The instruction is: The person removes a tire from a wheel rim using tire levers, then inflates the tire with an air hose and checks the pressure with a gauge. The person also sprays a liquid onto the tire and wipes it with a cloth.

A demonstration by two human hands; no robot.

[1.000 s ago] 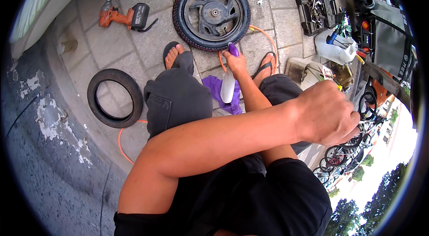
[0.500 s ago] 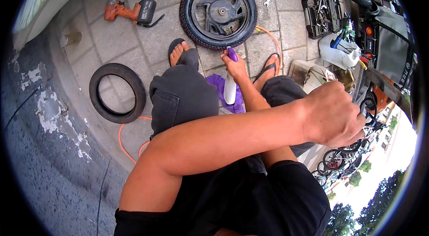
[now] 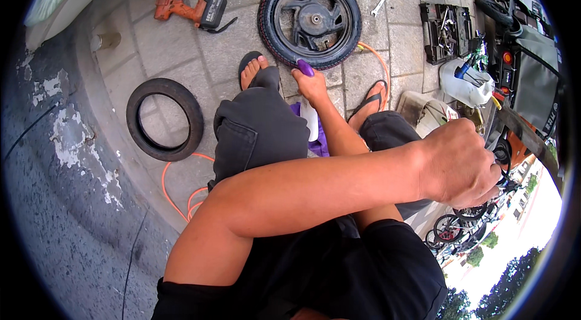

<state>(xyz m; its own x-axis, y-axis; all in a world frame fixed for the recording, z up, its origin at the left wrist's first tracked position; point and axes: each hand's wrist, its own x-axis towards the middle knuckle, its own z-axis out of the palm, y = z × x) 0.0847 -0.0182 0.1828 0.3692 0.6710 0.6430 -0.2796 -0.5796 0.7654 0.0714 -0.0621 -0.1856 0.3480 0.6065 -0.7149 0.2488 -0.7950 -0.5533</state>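
My right hand (image 3: 311, 85) is wrapped round the neck of a spray bottle with a purple trigger head (image 3: 305, 67) and a white body (image 3: 310, 120). Its head is at the near edge of a wheel with a black tyre (image 3: 270, 32) lying flat between my feet; whether they touch, I cannot tell. A purple cloth (image 3: 321, 140) shows behind the bottle, partly covered by my forearm. Across my body stretches my left arm, ending in my closed left hand (image 3: 457, 165) at the right. Anything inside that fist is hidden.
A loose tyre (image 3: 134, 120) lies at the left, near an orange hose (image 3: 165, 190). Beyond it rests an orange-black impact wrench (image 3: 187, 10). Right of the wheel are a spanner (image 3: 379, 5), an open tool case (image 3: 431, 32) and a cut white container (image 3: 463, 87). Motorbikes stand farther right.
Relative to the wheel, my right hand and the bottle have moved left along the tyre's near edge. My left fist stays closed in much the same place. The whole view has shifted slightly.
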